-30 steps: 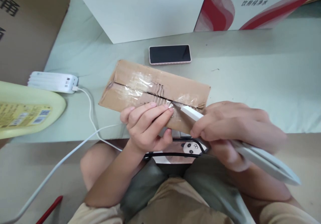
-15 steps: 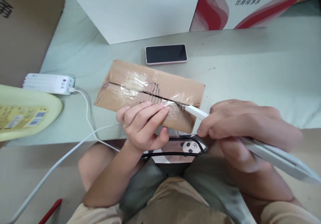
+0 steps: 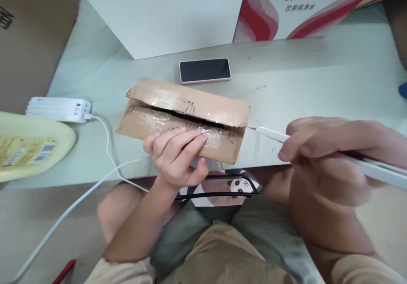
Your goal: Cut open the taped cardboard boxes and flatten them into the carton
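A small brown cardboard box [image 3: 216, 106] with clear tape on top sits on the pale green surface, a dark gap running along its middle seam. The far flap is raised a little above the near one. My left hand [image 3: 178, 157] grips the box's near side, fingers lying on the near flap and thumb below the edge. In my right hand [image 3: 327, 152] is a white utility knife [image 3: 271, 134], fingers wrapped round its handle. Its thin blade points left at the box's right end; whether the tip touches the cardboard I cannot tell.
Behind the box lies a phone [image 3: 205, 70], with a large white and red carton [image 3: 178, 17] beyond. To the left are a white power bank [image 3: 59, 109] with its cable [image 3: 108, 137] and a yellow-green bottle [image 3: 34, 146]. A brown carton [image 3: 34, 34] stands at far left.
The knife has moved right, out of the seam to beyond the box's right end. The seam has opened wider as the far flap lifted. My left hand keeps its hold.
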Action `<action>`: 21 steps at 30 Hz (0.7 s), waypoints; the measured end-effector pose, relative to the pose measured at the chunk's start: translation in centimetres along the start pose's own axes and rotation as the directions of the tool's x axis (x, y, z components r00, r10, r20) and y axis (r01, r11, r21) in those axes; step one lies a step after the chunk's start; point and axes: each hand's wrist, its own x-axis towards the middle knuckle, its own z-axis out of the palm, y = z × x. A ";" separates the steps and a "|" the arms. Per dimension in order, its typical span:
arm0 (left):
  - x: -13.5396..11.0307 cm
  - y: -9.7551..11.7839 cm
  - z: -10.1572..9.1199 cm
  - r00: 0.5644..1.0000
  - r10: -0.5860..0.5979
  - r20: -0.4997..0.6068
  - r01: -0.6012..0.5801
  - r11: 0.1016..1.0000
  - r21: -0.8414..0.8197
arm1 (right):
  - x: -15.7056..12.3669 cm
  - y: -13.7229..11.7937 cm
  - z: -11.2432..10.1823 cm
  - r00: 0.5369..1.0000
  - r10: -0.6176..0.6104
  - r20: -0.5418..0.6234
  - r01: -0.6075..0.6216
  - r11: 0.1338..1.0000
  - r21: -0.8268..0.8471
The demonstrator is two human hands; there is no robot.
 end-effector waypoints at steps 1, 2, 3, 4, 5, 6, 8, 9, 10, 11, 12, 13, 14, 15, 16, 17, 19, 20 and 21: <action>0.0 0.0 0.0 1.000 0.002 0.000 -0.002 1.000 0.004 | 0.0 -0.2 0.0 0.996 -0.016 -0.092 0.014 1.000 -0.026; 0.1 0.1 -0.1 1.000 0.003 -0.001 -0.003 1.000 0.005 | 0.0 -0.2 0.1 0.980 -0.024 -0.196 0.015 0.999 -0.045; 0.1 0.1 -0.1 1.000 0.002 -0.001 -0.002 1.000 0.004 | 0.1 0.1 0.2 0.956 -0.016 -0.294 -0.003 0.998 -0.065; 0.2 0.1 -0.1 1.000 0.000 -0.001 0.000 1.000 0.001 | 0.3 0.7 0.3 0.926 -0.009 -0.377 -0.037 0.993 -0.114; 0.2 0.1 -0.1 1.000 -0.002 0.004 0.002 1.000 -0.002 | 0.5 1.6 0.3 0.901 -0.008 -0.433 -0.082 0.979 -0.187; 0.2 0.1 -0.1 1.000 -0.002 0.010 0.002 1.000 -0.005 | 0.7 3.0 0.2 0.894 -0.008 -0.448 -0.131 0.952 -0.278; 0.2 0.0 -0.1 1.000 0.006 0.011 -0.006 1.000 -0.008 | 1.1 6.4 -0.1 0.926 -0.010 -0.377 -0.182 0.863 -0.471; 0.2 -0.1 -0.1 1.000 0.011 0.013 -0.011 1.000 -0.010 | 1.2 8.3 -0.3 0.954 0.059 -0.293 -0.215 0.816 -0.537; 0.3 -0.1 -0.1 1.000 0.014 0.014 -0.014 1.000 -0.015 | 1.1 10.2 -0.4 0.967 0.169 -0.192 -0.252 0.759 -0.600; 0.3 -0.1 -0.1 1.000 0.014 0.017 -0.013 1.000 -0.020 | 1.0 11.8 -0.6 0.953 0.269 -0.140 -0.294 0.703 -0.648; 0.3 -0.1 -0.2 1.000 0.010 0.020 -0.010 1.000 -0.027 | 0.8 13.2 -0.7 0.933 0.347 -0.097 -0.316 0.657 -0.685; 0.4 0.0 -0.3 1.000 0.003 0.022 -0.003 0.999 -0.037 | 0.5 14.2 -0.8 0.909 0.413 -0.059 -0.327 0.618 -0.715; 0.6 0.1 -0.4 0.999 -0.012 0.030 0.013 0.999 -0.047 | 0.3 14.8 -0.7 0.888 0.458 -0.032 -0.331 0.589 -0.737; 0.7 0.3 -0.6 0.998 -0.036 0.049 0.039 0.997 -0.059 | 0.1 15.2 -0.7 0.872 0.489 -0.006 -0.325 0.569 -0.755; 1.0 0.6 -0.9 0.994 -0.071 0.080 0.076 0.995 -0.071 | -0.1 15.3 -0.5 0.860 0.510 0.015 -0.316 0.556 -0.769; 1.2 0.8 -1.2 0.987 -0.108 0.117 0.117 0.990 -0.077 | -0.2 15.1 -0.3 0.852 0.524 0.023 -0.312 0.543 -0.780; 1.7 1.0 -2.0 0.964 -0.185 0.189 0.197 0.979 -0.049 | -0.2 14.7 0.0 0.839 0.544 0.008 -0.325 0.512 -0.795; 1.9 1.0 -2.4 0.952 -0.222 0.209 0.229 0.973 -0.012 | -0.2 14.4 0.2 0.835 0.550 -0.003 -0.332 0.500 -0.800; 2.1 0.9 -2.7 0.942 -0.252 0.221 0.252 0.967 0.030 | -0.2 14.3 0.4 0.837 0.548 -0.008 -0.333 0.497 -0.801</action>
